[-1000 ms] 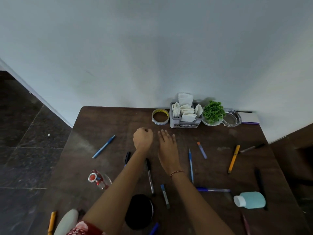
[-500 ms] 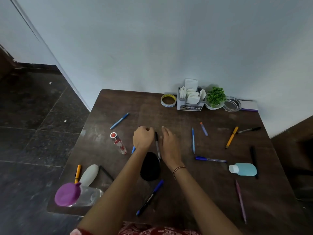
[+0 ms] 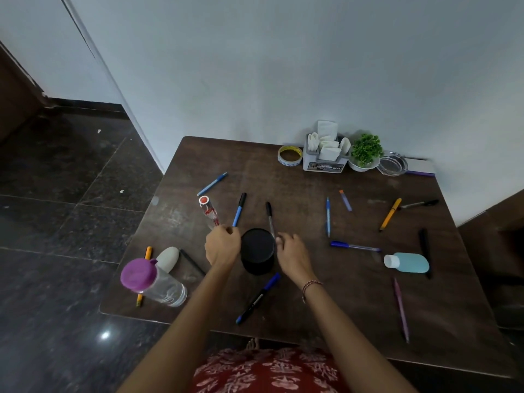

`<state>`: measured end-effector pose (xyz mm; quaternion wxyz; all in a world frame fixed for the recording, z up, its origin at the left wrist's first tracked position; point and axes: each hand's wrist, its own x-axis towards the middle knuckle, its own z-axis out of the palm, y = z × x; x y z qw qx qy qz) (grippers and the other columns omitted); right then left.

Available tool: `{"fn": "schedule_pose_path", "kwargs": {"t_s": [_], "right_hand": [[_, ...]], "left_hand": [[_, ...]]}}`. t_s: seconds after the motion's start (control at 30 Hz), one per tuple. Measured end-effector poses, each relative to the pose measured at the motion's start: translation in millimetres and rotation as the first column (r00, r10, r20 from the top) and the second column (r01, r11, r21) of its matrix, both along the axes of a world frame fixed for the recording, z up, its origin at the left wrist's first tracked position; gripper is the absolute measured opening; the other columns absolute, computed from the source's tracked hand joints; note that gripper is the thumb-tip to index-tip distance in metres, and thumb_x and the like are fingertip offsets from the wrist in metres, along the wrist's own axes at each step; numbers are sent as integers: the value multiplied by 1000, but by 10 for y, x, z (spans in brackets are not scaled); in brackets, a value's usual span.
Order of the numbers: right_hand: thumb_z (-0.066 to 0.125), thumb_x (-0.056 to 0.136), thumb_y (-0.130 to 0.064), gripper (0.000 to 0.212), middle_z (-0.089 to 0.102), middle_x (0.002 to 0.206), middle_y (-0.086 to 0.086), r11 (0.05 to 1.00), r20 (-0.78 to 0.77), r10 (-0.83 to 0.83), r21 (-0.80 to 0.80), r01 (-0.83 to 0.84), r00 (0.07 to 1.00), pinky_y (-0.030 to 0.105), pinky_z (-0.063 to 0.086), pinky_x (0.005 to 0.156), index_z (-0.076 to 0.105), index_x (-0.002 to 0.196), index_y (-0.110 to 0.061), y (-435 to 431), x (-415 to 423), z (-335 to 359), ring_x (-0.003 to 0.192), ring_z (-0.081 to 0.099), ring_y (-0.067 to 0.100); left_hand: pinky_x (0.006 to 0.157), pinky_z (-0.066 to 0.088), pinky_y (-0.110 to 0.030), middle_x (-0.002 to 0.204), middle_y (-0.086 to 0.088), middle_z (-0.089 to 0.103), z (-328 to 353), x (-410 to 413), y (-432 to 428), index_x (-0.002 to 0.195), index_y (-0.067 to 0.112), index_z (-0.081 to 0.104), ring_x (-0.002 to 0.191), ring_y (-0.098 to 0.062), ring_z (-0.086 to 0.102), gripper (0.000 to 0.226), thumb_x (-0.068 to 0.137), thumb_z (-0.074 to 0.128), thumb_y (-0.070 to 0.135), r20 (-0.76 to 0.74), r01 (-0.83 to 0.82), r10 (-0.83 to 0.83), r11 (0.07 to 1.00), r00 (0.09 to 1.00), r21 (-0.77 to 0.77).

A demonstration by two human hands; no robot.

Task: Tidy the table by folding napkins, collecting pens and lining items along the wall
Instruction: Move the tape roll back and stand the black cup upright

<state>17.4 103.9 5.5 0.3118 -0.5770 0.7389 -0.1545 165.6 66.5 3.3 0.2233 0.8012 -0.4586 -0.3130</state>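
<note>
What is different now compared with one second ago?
Both hands drew back toward the person: the left hand, fingers curled, and the right hand now flank the black cup. I see nothing picked up or released. The yellow pen, the napkin holder and the plant stayed put.

cup [image 3: 257,251] ctr table [image 3: 269,182] | tape [image 3: 290,156] L of napkin box [image 3: 324,161] | plant [image 3: 365,148] R
</note>
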Motion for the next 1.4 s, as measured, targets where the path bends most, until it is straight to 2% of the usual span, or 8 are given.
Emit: {"fn": "schedule_pose_path", "kwargs": {"t_s": [0.2, 0.4, 0.53, 0.67, 0.87, 1.0, 1.17, 1.4], "right_hand": [[26, 101, -42, 48, 58, 124, 12, 992, 175, -103, 91, 88, 979, 24, 39, 75, 41, 139, -16, 45, 49, 83, 111, 57, 26], [23, 99, -49, 52, 64, 104, 9, 989, 235, -97, 135, 66, 967, 23, 41, 61, 51, 133, -21, 77, 91, 139, 88, 60, 20], [25, 100, -45, 49, 62, 117, 13, 992, 282, -101, 107, 73, 954, 31, 48, 79, 49, 133, -19, 100, 34, 267, 106, 59, 25], [27, 100, -45, 44, 60, 119, 8, 992, 344, -127, 60, 113, 930, 27, 46, 75, 49, 131, -23, 93, -55, 357, 103, 59, 18], [28, 99, -47, 36, 65, 105, 7, 982, 337, -181, 5, 190, 924, 39, 51, 83, 55, 111, -28, 80, -253, 323, 92, 62, 20], [30, 98, -48, 34, 64, 97, 5, 966, 329, -241, -5, 257, 913, 41, 51, 82, 53, 107, -25, 173, -367, 283, 92, 62, 21], [44, 94, -49, 30, 57, 100, -1, 950, 377, -301, 43, 309, 876, 26, 43, 67, 48, 104, -21, 265, -551, 218, 95, 56, 17], [69, 82, -32, 60, 53, 133, 2, 951, 553, -306, 211, 225, 775, 31, 43, 98, 44, 134, -15, 430, -1084, 77, 121, 51, 16]], "left_hand": [[85, 55, -43, 103, -15, 69, -187, -12, 134, 105, 9, 66, 91, -34, 67, 50, 93, 37, 48, -195, 24, 20, 975, 981, 219], [65, 58, -40, 113, -22, 63, -100, -25, 166, 125, 5, 51, 74, -32, 67, 53, 98, 36, 48, -402, -83, 249, 918, 881, 388], [87, 55, -45, 112, -18, 66, -166, -5, 86, 128, 8, 54, 96, -35, 66, 48, 97, 39, 41, -424, -77, 233, 933, 875, 353], [71, 59, -40, 88, -14, 66, 95, -84, 46, 120, 13, 55, 74, -31, 68, 31, 96, 46, 32, -519, -75, 222, 954, 825, 290], [57, 53, -33, 95, -8, 59, 188, -275, 15, 108, 12, 60, 75, -21, 62, 21, 94, 56, 28, -668, 8, 106, 986, 737, 165], [63, 53, -30, 90, -3, 60, 127, -396, 74, 112, 15, 59, 71, -14, 60, 20, 93, 59, 22, -753, 87, 60, 984, 655, 154], [68, 53, -30, 99, -9, 64, 76, -522, 119, 132, 13, 44, 80, -17, 65, 52, 85, 67, 9, -818, 173, 17, 975, 575, 141], [92, 49, -34, 132, -15, 52, 70, -708, 240, 142, 3, 33, 113, -24, 57, 72, 79, 66, -8, -800, 375, -157, 923, 578, 90]]}}
